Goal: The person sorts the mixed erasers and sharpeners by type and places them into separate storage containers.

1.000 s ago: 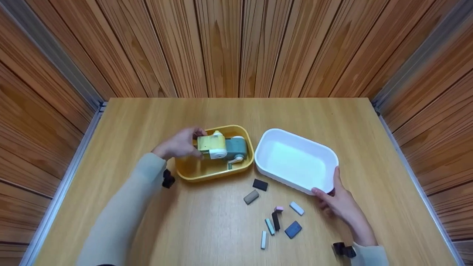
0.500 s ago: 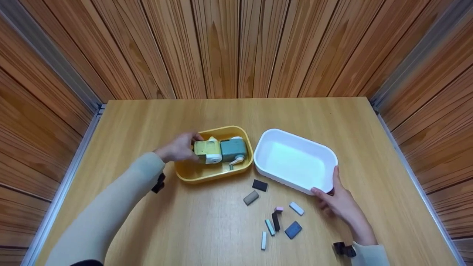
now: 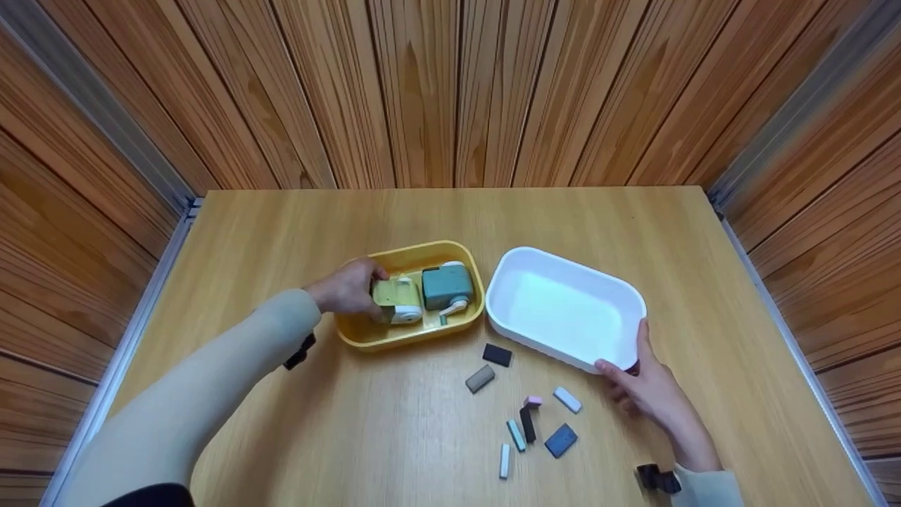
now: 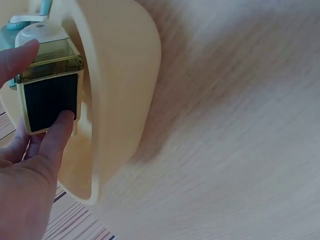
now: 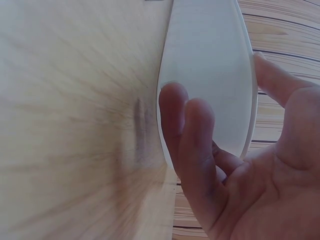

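My left hand [image 3: 348, 287] grips a yellow pencil sharpener [image 3: 398, 294] with a white knob, low inside the yellow tray [image 3: 373, 343]. In the left wrist view, the thumb is at the top of the yellow sharpener [image 4: 52, 75] and a fingertip lies on its black end face. Beside it in the same tray sits a teal pencil sharpener [image 3: 448, 285] with a white crank, a small gap between the two. My right hand [image 3: 647, 384] holds the near right corner of the white tray [image 3: 566, 306]; its fingers curl around the outer wall [image 5: 210, 60]. The white tray has nothing inside.
Several small blocks lie on the table in front of the trays: a black one [image 3: 498, 355], a grey-brown one [image 3: 480, 379], a dark blue one [image 3: 561, 441], a pink one [image 3: 533, 401], and pale ones [image 3: 567, 399]. Wood-panelled walls [image 3: 450, 91] enclose the table.
My left hand has lowered the yellow sharpener into the yellow tray, bringing it left and toward me, away from the teal sharpener. My right hand and the white tray have stayed in place.
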`<control>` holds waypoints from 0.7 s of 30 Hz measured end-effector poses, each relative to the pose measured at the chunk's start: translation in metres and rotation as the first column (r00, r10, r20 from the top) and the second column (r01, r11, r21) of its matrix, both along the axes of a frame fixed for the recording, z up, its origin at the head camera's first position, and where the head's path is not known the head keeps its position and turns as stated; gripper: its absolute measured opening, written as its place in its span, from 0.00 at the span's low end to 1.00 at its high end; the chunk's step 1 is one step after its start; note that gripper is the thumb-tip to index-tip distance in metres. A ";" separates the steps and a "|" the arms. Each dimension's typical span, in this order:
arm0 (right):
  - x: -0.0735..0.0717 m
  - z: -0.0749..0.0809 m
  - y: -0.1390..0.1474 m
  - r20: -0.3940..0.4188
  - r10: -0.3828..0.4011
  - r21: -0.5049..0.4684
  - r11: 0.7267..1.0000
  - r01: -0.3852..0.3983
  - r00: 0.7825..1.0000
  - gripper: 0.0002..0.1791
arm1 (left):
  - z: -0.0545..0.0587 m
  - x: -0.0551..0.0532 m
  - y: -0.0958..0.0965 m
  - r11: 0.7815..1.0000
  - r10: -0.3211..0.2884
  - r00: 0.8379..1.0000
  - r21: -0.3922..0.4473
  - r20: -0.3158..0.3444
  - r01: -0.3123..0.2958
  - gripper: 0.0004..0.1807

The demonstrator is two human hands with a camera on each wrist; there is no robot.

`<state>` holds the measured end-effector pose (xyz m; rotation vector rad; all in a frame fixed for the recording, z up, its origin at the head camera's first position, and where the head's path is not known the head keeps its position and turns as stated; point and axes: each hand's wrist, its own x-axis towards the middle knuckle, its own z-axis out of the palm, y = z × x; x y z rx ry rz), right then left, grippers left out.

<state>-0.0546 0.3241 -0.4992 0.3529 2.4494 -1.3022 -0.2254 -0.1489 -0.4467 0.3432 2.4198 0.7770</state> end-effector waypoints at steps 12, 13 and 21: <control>0.000 0.000 0.001 -0.014 0.005 -0.007 1.000 -0.005 1.000 0.63 | -0.004 -0.003 0.008 0.994 -0.041 0.999 -0.100 -0.035 0.037 0.35; 0.000 0.000 0.001 -0.015 0.006 -0.005 1.000 -0.006 1.000 0.63 | -0.004 -0.002 0.008 0.994 -0.043 0.998 -0.104 -0.042 0.038 0.35; 0.001 -0.001 0.001 -0.010 0.002 -0.008 1.000 -0.002 1.000 0.63 | -0.008 0.002 0.007 0.990 -0.055 0.996 -0.136 -0.069 0.045 0.36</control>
